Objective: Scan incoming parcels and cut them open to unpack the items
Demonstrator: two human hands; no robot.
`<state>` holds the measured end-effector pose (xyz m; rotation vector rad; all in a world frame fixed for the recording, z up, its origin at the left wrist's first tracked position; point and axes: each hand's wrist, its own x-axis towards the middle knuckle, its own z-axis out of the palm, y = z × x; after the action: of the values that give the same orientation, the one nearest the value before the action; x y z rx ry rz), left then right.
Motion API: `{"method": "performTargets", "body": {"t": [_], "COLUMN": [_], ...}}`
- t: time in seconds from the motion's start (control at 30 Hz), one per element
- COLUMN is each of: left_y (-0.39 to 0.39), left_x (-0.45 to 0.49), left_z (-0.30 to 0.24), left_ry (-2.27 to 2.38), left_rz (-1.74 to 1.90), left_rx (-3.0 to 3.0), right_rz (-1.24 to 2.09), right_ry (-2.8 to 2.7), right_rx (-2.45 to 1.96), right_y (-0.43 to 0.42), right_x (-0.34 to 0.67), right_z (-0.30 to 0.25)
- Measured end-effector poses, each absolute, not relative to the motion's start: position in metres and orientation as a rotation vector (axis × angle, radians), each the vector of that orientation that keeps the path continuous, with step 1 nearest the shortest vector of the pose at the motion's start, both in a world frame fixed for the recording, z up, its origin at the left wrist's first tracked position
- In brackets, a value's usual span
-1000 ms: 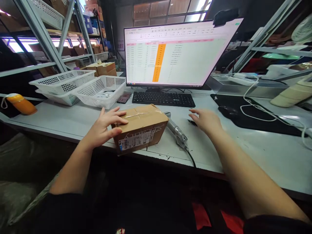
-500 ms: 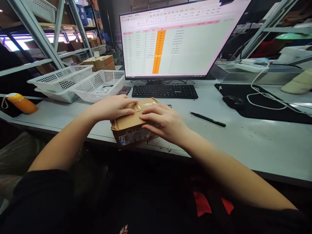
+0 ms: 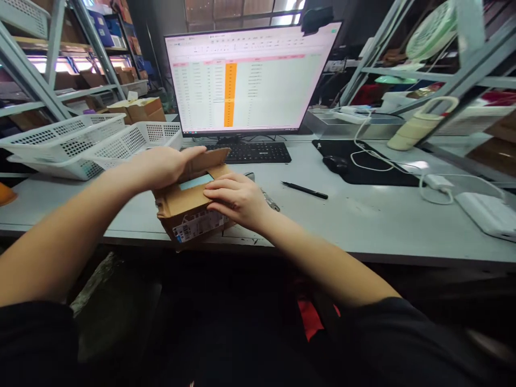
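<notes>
Clearly, the left hand (image 3: 159, 167) touches a flat, raised cardboard flap (image 3: 214, 158).

The box (image 3: 187, 203) is set at the front edge of the tabletop (image 3: 363, 226). Behind it, the keyboard (image 3: 262, 152) is placed before the monitor (image 3: 274, 86). Baskets (image 3: 80, 142) are grouped to the left. To the right the pen (image 3: 304, 190) is laid; farther right and back, the mouse (image 3: 335, 164) is rested on the mat (image 3: 387, 176).

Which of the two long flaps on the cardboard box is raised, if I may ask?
The far flap, tilted up beside the left hand; the near flap lies roughly flat, with the right hand's fingertips on it.
</notes>
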<state>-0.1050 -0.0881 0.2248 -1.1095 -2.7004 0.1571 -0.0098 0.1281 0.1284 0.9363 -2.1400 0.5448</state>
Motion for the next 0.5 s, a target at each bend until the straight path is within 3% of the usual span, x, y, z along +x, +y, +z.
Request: {"method": "performTargets", "body": {"t": [0.27, 0.37, 0.5], "left_y": [-0.097, -0.101, -0.101], "left_x": [-0.166, -0.177, -0.185], "left_z": [0.223, 0.204, 0.175], "left_ry": [-2.669, -2.663, -2.795], "left_rz": [-0.277, -0.473, -1.058], "left_rx": [-1.16, -1.154, -1.23], "right_rz": [0.599, 0.306, -0.101], "right_ry": [-2.67, -2.46, -1.941], "right_rx": [0.949, 0.912, 0.806], "right_y": [0.126, 0.12, 0.108], "right_x": [-0.022, -0.017, 0.01], "right_z": [0.187, 0.194, 0.156]}}
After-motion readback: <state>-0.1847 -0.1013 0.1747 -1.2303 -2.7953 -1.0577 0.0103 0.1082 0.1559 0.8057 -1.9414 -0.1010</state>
